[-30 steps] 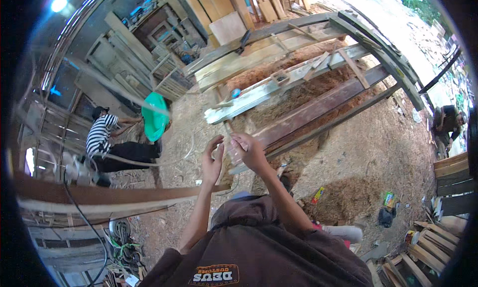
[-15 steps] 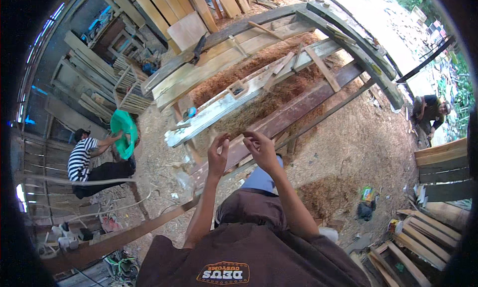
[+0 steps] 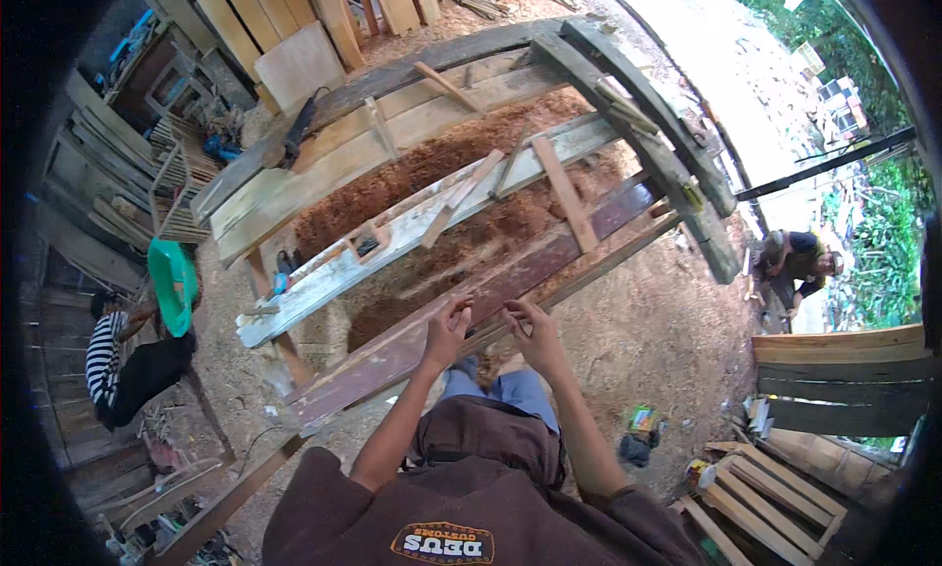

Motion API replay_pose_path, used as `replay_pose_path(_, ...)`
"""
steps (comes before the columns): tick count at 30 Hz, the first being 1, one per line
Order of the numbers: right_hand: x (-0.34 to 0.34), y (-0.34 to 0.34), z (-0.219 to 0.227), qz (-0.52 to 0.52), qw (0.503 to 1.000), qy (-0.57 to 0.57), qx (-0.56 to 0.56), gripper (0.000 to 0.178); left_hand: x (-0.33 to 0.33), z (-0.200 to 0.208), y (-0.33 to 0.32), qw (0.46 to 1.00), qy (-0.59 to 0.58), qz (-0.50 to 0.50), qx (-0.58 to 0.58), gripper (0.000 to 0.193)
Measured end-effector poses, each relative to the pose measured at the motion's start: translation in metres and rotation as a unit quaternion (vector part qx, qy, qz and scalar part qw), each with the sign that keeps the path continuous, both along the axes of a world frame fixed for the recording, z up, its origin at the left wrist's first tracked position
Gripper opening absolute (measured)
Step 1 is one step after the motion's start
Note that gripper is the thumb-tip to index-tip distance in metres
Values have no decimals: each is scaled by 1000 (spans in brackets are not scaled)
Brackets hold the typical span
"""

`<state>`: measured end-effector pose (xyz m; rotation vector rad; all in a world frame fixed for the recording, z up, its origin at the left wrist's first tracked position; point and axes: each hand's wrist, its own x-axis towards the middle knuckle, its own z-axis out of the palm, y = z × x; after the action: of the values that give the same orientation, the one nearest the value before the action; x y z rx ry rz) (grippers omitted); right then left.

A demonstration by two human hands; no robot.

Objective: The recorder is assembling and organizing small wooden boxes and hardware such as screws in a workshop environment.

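My left hand [image 3: 448, 333] and my right hand [image 3: 536, 333] are raised in front of me, a short gap apart. Both have curled fingers with the thumbs close to the fingertips, as in a pinch. Whatever they hold, if anything, is too small to make out. In the picture they overlap the near edge of a long reddish-brown board [image 3: 392, 357]; whether they touch it I cannot tell. Beyond it runs a whitish, paint-worn beam [image 3: 324, 293] with a small wooden box frame [image 3: 369, 242] on it.
Wood strips [image 3: 565, 195] lie across the beams, above heaped shavings [image 3: 422, 188]. Thick dark timbers [image 3: 638, 134] cross at the far right. One person with a green basin [image 3: 173, 286] is at left, another person [image 3: 793, 262] crouches at right. Stacked wooden slats [image 3: 765, 502] lie near right.
My view has turned and shifted, so the benches and people appear further left. My hands have moved slightly apart, with the fingers still curled.
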<state>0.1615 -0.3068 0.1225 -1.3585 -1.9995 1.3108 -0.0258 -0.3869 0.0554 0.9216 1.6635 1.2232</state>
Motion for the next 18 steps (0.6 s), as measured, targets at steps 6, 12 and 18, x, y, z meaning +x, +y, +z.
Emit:
replay_pose_path(6, 68, 92, -25, -14, 995, -78, -62, 30, 34, -38, 86, 988, 130, -81, -18, 33)
replay_pose_path(12, 122, 228, -91, 21, 993, -65, -92, 32, 71, -94, 139, 983, 94, -60, -145, 37)
replay_pose_path(18, 84, 391, -187, 114, 974, -164, 108, 70, 109, -154, 262, 984, 91, 95, -120, 36)
